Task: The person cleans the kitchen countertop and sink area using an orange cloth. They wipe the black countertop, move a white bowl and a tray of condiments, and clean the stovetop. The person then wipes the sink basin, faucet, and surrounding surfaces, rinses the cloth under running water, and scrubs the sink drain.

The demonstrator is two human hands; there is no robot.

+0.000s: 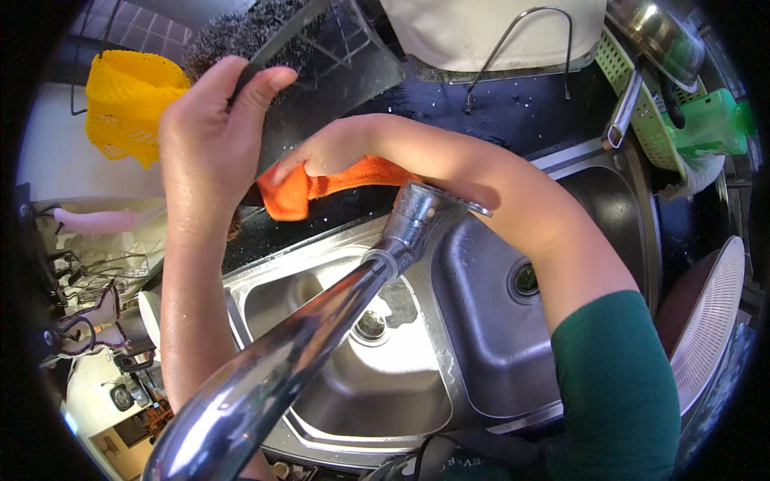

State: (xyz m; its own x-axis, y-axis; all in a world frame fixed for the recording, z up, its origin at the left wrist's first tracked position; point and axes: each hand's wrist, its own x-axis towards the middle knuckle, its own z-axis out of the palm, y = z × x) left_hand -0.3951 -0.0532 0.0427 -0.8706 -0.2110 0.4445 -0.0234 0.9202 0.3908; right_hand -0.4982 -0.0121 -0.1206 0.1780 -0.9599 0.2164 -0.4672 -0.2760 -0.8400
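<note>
My left hand (225, 114) grips the rim of a dark, see-through plastic tray (367, 66), its thumb over the edge. The tray stands tilted at the back of the black counter, and crossed lines show through it. Reaching across the sink, my right hand (328, 150) has its fingers on an orange cloth (289, 192) at the tray's lower edge. Part of that cloth trails rightward under my wrist. Water drops cling to my left forearm. A chrome faucet (313, 318) rises in front, its head close beneath my right forearm.
The steel double sink (442, 337) lies below my arms. A yellow mesh cloth (132, 102) hangs at left. At right are a green basket (640, 102), a metal pan (662, 42), a green bottle (707, 123) and a white strainer (713, 324). A bent metal rod (511, 27) stands behind.
</note>
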